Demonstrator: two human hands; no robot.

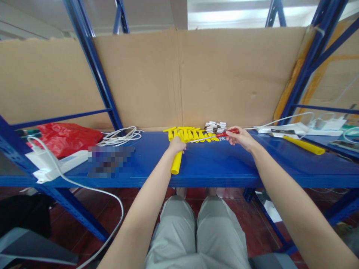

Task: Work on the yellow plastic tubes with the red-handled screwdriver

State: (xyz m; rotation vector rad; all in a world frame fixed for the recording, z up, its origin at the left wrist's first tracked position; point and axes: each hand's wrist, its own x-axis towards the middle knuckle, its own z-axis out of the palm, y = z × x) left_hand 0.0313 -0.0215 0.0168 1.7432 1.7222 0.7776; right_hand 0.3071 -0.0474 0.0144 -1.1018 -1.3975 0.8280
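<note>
Left hand [177, 144]: fingers closed round yellow tube [176, 163]. Right hand [239, 138]: fingers closed on red-handled screwdriver [230, 132], shaft [202, 139] pointing left. Advisable: firm left grip, straight shaft, steady pressure.

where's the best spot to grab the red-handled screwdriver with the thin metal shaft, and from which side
Probably by its thick red handle, from the right, where the right hand holds it. The handle points right, while the thin metal shaft reaches left towards the yellow tubular piece in the left hand. Its thickness should give the firmer grip.
</note>
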